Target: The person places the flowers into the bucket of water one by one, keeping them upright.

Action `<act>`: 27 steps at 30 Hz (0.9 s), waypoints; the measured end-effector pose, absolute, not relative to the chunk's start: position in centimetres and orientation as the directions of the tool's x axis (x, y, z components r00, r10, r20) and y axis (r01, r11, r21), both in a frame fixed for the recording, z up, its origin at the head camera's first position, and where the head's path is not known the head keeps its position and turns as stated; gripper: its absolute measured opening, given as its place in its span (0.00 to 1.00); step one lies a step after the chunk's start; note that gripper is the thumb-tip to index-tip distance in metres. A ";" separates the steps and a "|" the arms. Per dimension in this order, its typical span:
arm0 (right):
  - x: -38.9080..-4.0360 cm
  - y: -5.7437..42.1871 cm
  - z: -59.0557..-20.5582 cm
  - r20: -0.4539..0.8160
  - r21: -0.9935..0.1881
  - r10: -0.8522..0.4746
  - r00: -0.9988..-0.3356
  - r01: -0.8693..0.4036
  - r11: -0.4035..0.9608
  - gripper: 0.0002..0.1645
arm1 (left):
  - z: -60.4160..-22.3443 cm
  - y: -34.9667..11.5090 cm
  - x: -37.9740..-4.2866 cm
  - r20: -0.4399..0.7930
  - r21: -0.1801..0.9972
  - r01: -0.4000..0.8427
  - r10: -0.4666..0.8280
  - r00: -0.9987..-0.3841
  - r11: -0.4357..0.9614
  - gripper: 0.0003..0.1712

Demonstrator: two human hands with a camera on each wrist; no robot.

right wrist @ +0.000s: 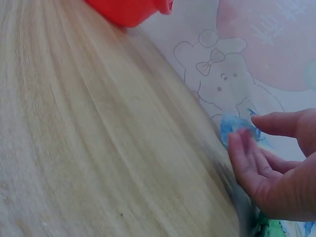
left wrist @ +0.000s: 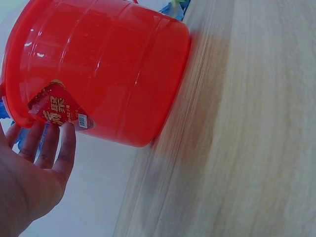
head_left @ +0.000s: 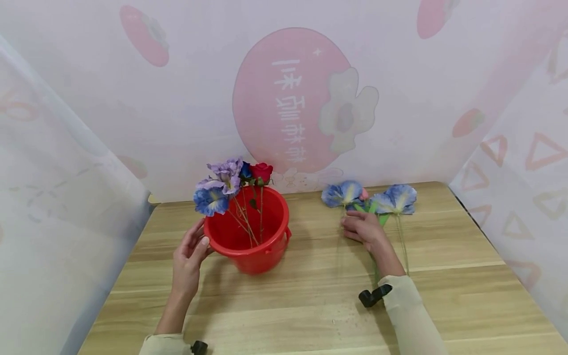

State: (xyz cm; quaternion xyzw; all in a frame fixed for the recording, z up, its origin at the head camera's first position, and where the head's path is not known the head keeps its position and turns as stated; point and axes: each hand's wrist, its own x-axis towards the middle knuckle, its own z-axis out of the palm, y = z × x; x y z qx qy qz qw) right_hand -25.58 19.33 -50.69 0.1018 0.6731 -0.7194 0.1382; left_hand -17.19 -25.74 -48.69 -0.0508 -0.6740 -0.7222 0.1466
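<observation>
A red plastic bucket (head_left: pixel 253 260) stands upright, holding purple irises (head_left: pixel 227 173), a blue iris (head_left: pixel 211 201), a red rose (head_left: pixel 262 171) and a dark blue flower. My left hand (head_left: pixel 190 256) touches the bucket's left side near the rim; in the left wrist view its fingers (left wrist: pixel 65 150) lie loosely extended by the label (left wrist: pixel 61 108). At the back right, my right hand (head_left: pixel 366 229) is beside the stem of a blue iris (head_left: pixel 343 193). In the right wrist view, a gap shows between thumb and fingers (right wrist: pixel 249 165), with no stem visible between them.
Another blue iris (head_left: pixel 395 198) lies to the right of my right hand, with a small pink flower (head_left: pixel 364 194) and green leaves between the blooms. The wooden table (head_left: pixel 288 315) meets a printed backdrop (head_left: pixel 191 113) along its back edge.
</observation>
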 end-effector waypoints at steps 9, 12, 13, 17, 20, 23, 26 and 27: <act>-25.5 19.0 -49.3 -0.291 -0.949 -0.035 -0.956 0.293 -0.117 0.37 | -48.5 -25.7 -17.4 0.285 0.954 0.294 -0.136 -0.949 -0.056 0.29; -25.4 18.9 -48.9 -0.274 -0.954 -0.035 -0.961 0.276 -0.119 0.35 | -48.6 -25.7 -17.4 0.282 0.955 0.291 -0.136 -0.950 -0.055 0.29; -25.3 18.8 -48.6 -0.265 -0.957 -0.035 -0.964 0.267 -0.113 0.34 | -48.6 -25.7 -17.4 0.281 0.955 0.291 -0.137 -0.950 -0.054 0.29; -24.8 18.6 -47.6 -0.234 -0.967 -0.032 -0.972 0.236 -0.090 0.31 | -48.6 -25.7 -17.3 0.280 0.955 0.290 -0.141 -0.949 -0.056 0.29; -24.3 18.4 -46.9 -0.207 -0.975 -0.032 -0.978 0.209 -0.070 0.32 | -48.7 -25.7 -17.3 0.279 0.956 0.289 -0.142 -0.950 -0.055 0.29; -24.0 18.3 -46.2 -0.182 -0.981 -0.038 -0.983 0.184 -0.060 0.32 | -48.8 -25.7 -17.2 0.280 0.956 0.289 -0.142 -0.950 -0.053 0.29; -23.7 18.2 -45.7 -0.154 -0.985 -0.050 -0.987 0.157 -0.065 0.32 | -48.8 -25.7 -17.2 0.282 0.955 0.292 -0.142 -0.949 -0.051 0.29; -23.6 18.2 -45.5 -0.148 -0.986 -0.050 -0.988 0.152 -0.068 0.32 | -48.8 -25.7 -17.2 0.284 0.955 0.293 -0.141 -0.948 -0.051 0.29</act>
